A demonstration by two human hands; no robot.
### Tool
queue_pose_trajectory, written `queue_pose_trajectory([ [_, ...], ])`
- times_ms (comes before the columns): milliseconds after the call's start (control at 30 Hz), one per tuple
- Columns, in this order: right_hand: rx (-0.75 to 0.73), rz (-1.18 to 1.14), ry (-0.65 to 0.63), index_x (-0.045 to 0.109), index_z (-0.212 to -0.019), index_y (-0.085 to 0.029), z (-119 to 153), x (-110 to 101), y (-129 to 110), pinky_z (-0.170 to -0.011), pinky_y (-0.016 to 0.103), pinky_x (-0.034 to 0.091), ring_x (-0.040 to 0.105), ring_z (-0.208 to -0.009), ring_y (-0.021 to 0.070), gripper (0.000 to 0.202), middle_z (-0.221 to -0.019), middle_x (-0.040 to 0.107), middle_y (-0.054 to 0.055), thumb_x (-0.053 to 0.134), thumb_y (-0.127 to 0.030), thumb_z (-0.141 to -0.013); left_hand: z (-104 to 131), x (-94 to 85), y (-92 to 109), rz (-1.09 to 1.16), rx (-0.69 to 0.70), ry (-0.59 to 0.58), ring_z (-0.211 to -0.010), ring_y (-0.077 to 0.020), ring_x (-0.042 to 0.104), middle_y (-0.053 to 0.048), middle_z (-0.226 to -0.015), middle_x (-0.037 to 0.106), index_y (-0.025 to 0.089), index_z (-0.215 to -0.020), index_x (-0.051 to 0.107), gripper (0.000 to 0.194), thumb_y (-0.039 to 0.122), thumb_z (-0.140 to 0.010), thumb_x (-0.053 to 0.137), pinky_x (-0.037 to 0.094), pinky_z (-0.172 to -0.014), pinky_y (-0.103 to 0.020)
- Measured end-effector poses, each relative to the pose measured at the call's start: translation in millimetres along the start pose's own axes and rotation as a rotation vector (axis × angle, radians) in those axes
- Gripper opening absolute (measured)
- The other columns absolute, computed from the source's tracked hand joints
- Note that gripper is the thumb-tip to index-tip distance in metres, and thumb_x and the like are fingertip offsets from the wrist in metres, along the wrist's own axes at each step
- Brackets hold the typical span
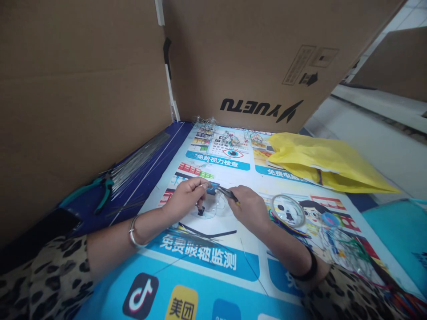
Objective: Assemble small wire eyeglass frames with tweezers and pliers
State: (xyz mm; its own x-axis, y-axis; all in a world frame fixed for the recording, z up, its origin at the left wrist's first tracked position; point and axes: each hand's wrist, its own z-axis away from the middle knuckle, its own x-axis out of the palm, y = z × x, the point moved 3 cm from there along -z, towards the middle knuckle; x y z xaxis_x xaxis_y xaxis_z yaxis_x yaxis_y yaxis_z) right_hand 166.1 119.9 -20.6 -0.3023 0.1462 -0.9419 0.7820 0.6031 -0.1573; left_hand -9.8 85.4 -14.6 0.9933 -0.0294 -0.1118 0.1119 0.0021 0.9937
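Note:
My left hand (187, 195) is closed, thumb and fingertips pinching a thin wire piece (218, 205) that looks clear or silvery and hangs in a loose loop below the fingers. Wrapped in my right hand (250, 210) is a pair of pliers (227, 193), with its jaws pointing left. The jaw tips meet the wire piece close to my left fingertips; whether they grip it is too small to tell. Beneath both hands lies a printed poster sheet (230, 222), with dark and grey strips (207, 233) on it.
Cardboard walls (240, 58) rise behind and at left. Teal-handled pliers (107, 193) lie beside a bundle of straight wires (138, 164). Tangled wire pieces (233, 138) sit at the back. To the right are a yellow bag (320, 155), a clear ring (288, 210) and coloured cords (360, 249).

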Motion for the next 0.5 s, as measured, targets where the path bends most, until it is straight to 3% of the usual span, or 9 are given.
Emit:
queue_pose_trajectory([
  [500,-0.186,0.295,0.164,0.063,-0.086,-0.019,-0.9,-11.4,-4.1,-0.066,0.031,0.025,0.044,-0.076,0.0193,0.014,-0.075,0.056,0.005,0.050,-0.023,-0.081,2.6,3.5,-2.9,-0.173,0.025,-0.006,-0.040,-0.0050,0.050,0.006,-0.056,0.053,0.016,-0.078,0.054,0.013,0.026,-0.082,0.046,0.039,-0.044,-0.016],
])
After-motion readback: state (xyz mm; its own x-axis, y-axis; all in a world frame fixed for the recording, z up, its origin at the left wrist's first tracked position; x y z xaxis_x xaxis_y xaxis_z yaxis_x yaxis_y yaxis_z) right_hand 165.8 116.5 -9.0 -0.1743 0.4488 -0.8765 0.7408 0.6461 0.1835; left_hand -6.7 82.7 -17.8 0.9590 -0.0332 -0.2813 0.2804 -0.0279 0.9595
